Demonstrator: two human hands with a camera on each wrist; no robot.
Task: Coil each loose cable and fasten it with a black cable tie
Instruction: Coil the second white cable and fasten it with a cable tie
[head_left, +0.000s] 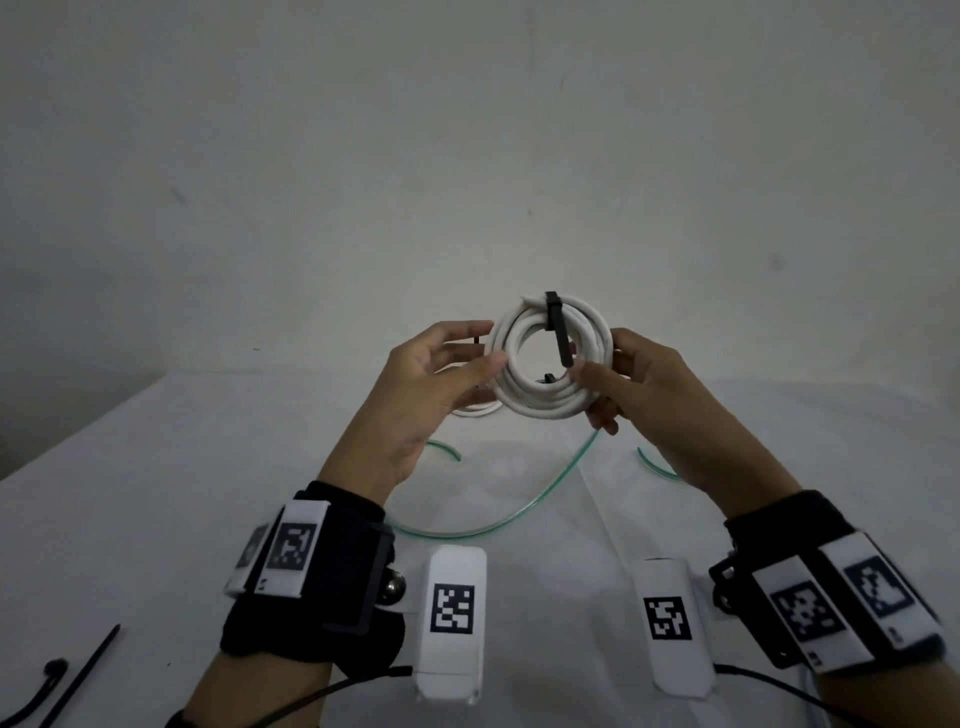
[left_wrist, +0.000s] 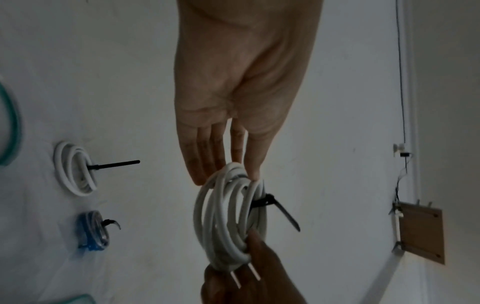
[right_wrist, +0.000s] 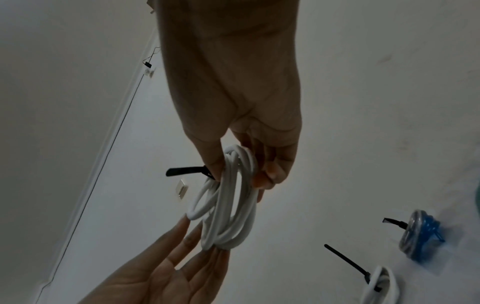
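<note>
- I hold the white cable coil (head_left: 550, 364) up above the table (head_left: 156, 519). A black cable tie (head_left: 558, 332) loops over its top, tail hanging across its hole.
- My right hand (head_left: 639, 384) curls round the coil's right edge. My left hand (head_left: 431, 384) steadies the opposite edge with near-straight fingers.
- Below the coil, a green cable (head_left: 498, 519) lies uncoiled.
- If the tie isn't cinched, easing my right grip could let the loops spring apart.

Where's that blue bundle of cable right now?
The blue coil lies on the white table, right beside a smaller white coil that is already tied. In the left wrist view it sits at lower left.
</note>
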